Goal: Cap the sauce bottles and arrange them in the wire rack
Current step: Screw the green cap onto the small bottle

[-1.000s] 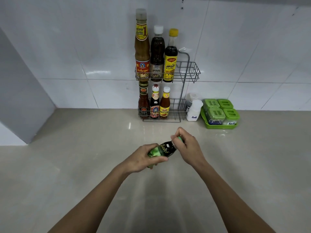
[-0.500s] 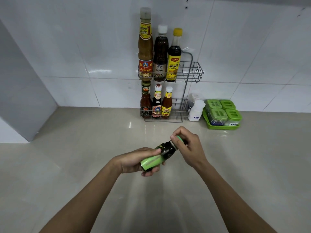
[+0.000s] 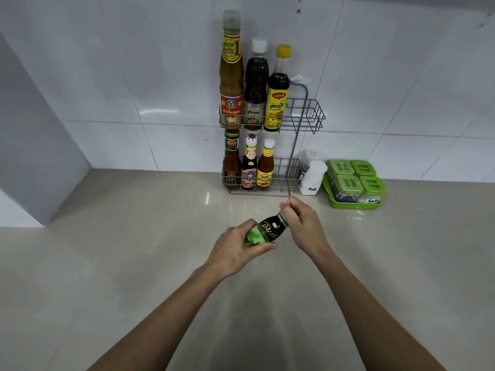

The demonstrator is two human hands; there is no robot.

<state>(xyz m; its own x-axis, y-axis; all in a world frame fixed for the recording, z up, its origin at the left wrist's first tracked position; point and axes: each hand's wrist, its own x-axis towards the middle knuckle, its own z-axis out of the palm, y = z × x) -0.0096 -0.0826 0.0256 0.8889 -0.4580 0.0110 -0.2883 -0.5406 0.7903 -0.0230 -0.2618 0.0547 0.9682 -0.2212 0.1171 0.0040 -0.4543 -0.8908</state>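
Above beige counter [image 3: 107, 263], left hand [image 3: 235, 250] grasps tilted green-labelled dark bottle [image 3: 263, 231]; right hand [image 3: 305, 226] pinches its neck.

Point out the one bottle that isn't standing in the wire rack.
The green-labelled bottle, held tilted between the left hand and right hand; the other six stand upright in the rack.

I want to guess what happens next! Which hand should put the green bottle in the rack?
Probably the left hand. It already wraps the green bottle, while the right hand only pinches at its neck. The wire rack has free space right of its bottles, straight ahead.
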